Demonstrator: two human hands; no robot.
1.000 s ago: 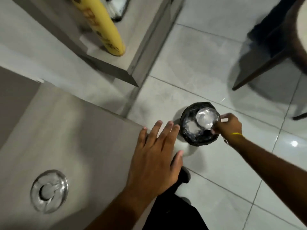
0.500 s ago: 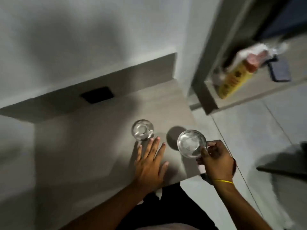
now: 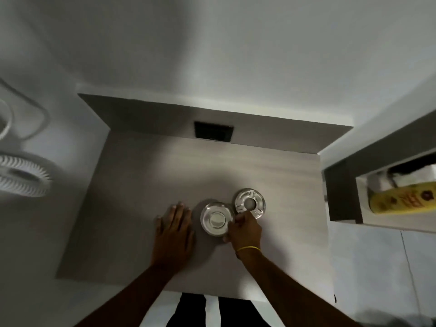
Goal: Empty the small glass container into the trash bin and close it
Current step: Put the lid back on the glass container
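The small glass container (image 3: 216, 218) stands upright on the grey wooden desk (image 3: 146, 185), seen from above as a clear round bowl. My right hand (image 3: 244, 228) grips its right rim with closed fingers. Just to the upper right lies the round glass lid (image 3: 250, 204), flat on the desk and touching or nearly touching the container. My left hand (image 3: 174, 228) rests flat on the desk to the left of the container, fingers spread, holding nothing. The trash bin is out of view.
A black socket plate (image 3: 213, 131) sits in the desk's back panel. A white fan (image 3: 21, 178) stands at the left. At the right, a shelf (image 3: 342, 192) holds a yellow packet (image 3: 403, 200). Tiled floor lies at the lower right.
One second ago my right hand held the container tipped over the black-lined bin on the floor. It carried the container back up and set it on the desk beside the lid. My left hand stayed flat on the desk.
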